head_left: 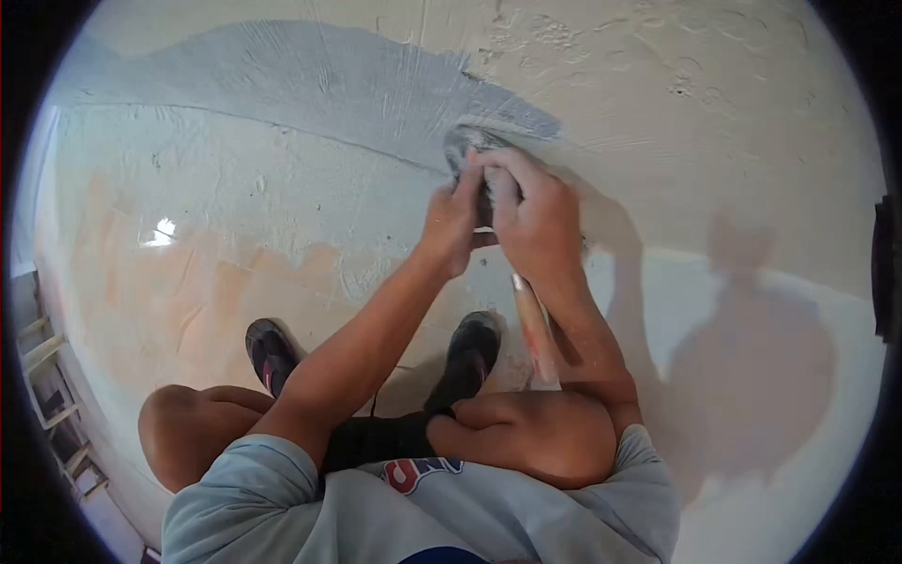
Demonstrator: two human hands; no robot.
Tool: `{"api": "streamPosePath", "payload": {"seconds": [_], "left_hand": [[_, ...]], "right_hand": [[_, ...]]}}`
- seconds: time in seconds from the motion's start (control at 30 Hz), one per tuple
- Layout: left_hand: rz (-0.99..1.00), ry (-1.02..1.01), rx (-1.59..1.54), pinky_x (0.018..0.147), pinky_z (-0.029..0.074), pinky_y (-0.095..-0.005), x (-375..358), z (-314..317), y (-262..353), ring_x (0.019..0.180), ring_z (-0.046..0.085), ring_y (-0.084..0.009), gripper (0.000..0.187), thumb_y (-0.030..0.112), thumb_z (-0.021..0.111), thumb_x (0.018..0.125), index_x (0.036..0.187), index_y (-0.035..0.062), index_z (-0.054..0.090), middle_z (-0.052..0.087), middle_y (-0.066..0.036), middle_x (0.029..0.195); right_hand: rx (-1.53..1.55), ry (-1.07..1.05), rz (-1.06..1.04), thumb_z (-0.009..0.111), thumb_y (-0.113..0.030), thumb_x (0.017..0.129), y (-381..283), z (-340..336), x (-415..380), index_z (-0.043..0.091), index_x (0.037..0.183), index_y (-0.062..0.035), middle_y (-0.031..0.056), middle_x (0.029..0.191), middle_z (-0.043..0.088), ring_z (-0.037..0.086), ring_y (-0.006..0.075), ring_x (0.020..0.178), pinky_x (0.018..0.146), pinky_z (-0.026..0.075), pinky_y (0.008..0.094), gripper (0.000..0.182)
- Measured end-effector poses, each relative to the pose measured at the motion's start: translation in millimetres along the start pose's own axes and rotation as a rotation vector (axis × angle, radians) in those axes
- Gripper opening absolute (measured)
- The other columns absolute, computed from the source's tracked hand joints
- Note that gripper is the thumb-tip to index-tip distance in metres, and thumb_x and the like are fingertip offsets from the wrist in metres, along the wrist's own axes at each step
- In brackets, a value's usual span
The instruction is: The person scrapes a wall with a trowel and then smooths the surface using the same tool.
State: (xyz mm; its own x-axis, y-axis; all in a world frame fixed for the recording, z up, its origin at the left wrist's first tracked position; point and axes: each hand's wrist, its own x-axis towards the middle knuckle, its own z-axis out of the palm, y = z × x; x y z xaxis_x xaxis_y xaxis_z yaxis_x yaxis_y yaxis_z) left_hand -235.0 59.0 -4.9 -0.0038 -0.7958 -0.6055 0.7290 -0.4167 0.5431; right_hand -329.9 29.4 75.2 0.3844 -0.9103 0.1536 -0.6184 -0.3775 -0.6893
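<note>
My left hand [455,222] and my right hand [543,211] meet in front of me, their fingers closed around a grey, dusty, cloth-like piece [460,141]. Its exact kind is hard to make out, as the fingers cover much of it. The piece is at the lower edge of a grey, streaked patch [366,89] on the pale surface. Beside my right forearm is a tool with a worn wooden handle [534,324], partly hidden by my arm and leg. Neither hand touches that handle.
My dark shoes [272,352] are on the pale, stained floor [310,291] below my hands. A light wooden, ladder-like frame [47,355] stands at the far left. On the right, my shadow [752,367] falls across the pale surface.
</note>
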Motion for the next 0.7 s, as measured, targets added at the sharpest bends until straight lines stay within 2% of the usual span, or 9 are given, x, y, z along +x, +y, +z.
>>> {"api": "streamPosePath", "payload": {"seconds": [0.03, 0.23, 0.27, 0.43, 0.47, 0.5, 0.57, 0.6, 0.7], "left_hand": [[0.004, -0.001, 0.011, 0.073, 0.060, -0.0465, 3, -7, 1, 0.077, 0.068, -0.0200, 0.063, 0.066, 0.057, 0.100, 0.100, 0.0038, 0.067, 0.067, -0.006, 0.086], [0.011, 0.007, 0.041, 0.074, 0.062, -0.0471, 0, -1, 2, 0.078, 0.068, -0.0196, 0.061, 0.064, 0.058, 0.100, 0.100, 0.0040, 0.064, 0.065, -0.006, 0.086], [0.002, 0.004, 0.049, 0.075, 0.063, -0.0474, -1, 6, 1, 0.081, 0.069, -0.0193, 0.062, 0.065, 0.058, 0.100, 0.102, 0.0032, 0.064, 0.066, -0.007, 0.088], [-0.007, -0.120, 0.046, 0.066, 0.063, -0.0432, -15, 39, -11, 0.076, 0.068, -0.0165, 0.062, 0.065, 0.058, 0.100, 0.106, 0.0041, 0.068, 0.069, -0.005, 0.090], [-0.052, -0.177, 0.107, 0.079, 0.063, -0.0458, -17, 42, -11, 0.087, 0.069, -0.0200, 0.064, 0.064, 0.054, 0.103, 0.121, 0.0028, 0.061, 0.067, -0.008, 0.101], [-0.055, -0.200, 0.116, 0.077, 0.063, -0.0449, -19, 46, -12, 0.087, 0.069, -0.0195, 0.064, 0.063, 0.055, 0.102, 0.120, 0.0028, 0.061, 0.068, -0.008, 0.101], [-0.038, -0.236, 0.122, 0.070, 0.063, -0.0417, -24, 56, -14, 0.083, 0.069, -0.0175, 0.061, 0.062, 0.058, 0.101, 0.118, 0.0036, 0.063, 0.067, -0.006, 0.097], [-0.039, -0.237, 0.116, 0.070, 0.063, -0.0417, -25, 57, -15, 0.083, 0.069, -0.0175, 0.061, 0.062, 0.058, 0.101, 0.118, 0.0036, 0.063, 0.067, -0.006, 0.097], [-0.027, -0.256, 0.104, 0.068, 0.063, -0.0408, -24, 56, -13, 0.083, 0.069, -0.0165, 0.060, 0.061, 0.058, 0.102, 0.116, 0.0033, 0.063, 0.067, -0.006, 0.095]], "right_hand": [[-0.074, -0.008, -0.066, 0.056, -0.007, 0.100, 5, 9, 3, 0.072, 0.111, -0.0068, 0.0190, 0.100, 0.075, 0.075, 0.0370, 0.095, 0.079, 0.057, 0.0401, 0.019], [0.037, 0.027, -0.030, 0.057, -0.007, 0.100, 9, 1, -1, 0.073, 0.110, -0.0054, 0.0186, 0.099, 0.075, 0.075, 0.0369, 0.094, 0.079, 0.057, 0.0389, 0.019], [0.036, 0.053, -0.040, 0.057, -0.009, 0.101, 10, -6, -4, 0.073, 0.110, -0.0102, 0.0189, 0.091, 0.074, 0.073, 0.0399, 0.083, 0.068, 0.056, 0.0426, 0.018], [-0.017, 0.142, -0.042, 0.058, -0.006, 0.100, 4, -44, -23, 0.075, 0.108, -0.0076, 0.0165, 0.098, 0.076, 0.076, 0.0338, 0.088, 0.075, 0.058, 0.0365, 0.019], [-0.052, 0.157, -0.006, 0.058, -0.005, 0.100, 5, -50, -26, 0.075, 0.108, -0.0068, 0.0157, 0.099, 0.077, 0.077, 0.0325, 0.088, 0.076, 0.058, 0.0353, 0.018], [-0.052, 0.210, -0.079, 0.061, -0.004, 0.099, 7, -54, -27, 0.075, 0.107, -0.0048, 0.0144, 0.098, 0.077, 0.077, 0.0294, 0.085, 0.076, 0.057, 0.0339, 0.017], [-0.077, 0.230, 0.059, 0.062, -0.002, 0.097, -3, -66, -36, 0.074, 0.107, -0.0035, 0.0139, 0.096, 0.077, 0.077, 0.0267, 0.085, 0.076, 0.056, 0.0331, 0.016], [-0.105, 0.245, 0.011, 0.063, -0.001, 0.096, -2, -68, -37, 0.074, 0.107, -0.0033, 0.0133, 0.094, 0.077, 0.076, 0.0250, 0.084, 0.075, 0.056, 0.0325, 0.015], [-0.147, 0.236, -0.019, 0.062, -0.002, 0.097, -3, -66, -33, 0.074, 0.106, -0.0039, 0.0138, 0.093, 0.077, 0.077, 0.0247, 0.084, 0.074, 0.056, 0.0327, 0.015]]}}
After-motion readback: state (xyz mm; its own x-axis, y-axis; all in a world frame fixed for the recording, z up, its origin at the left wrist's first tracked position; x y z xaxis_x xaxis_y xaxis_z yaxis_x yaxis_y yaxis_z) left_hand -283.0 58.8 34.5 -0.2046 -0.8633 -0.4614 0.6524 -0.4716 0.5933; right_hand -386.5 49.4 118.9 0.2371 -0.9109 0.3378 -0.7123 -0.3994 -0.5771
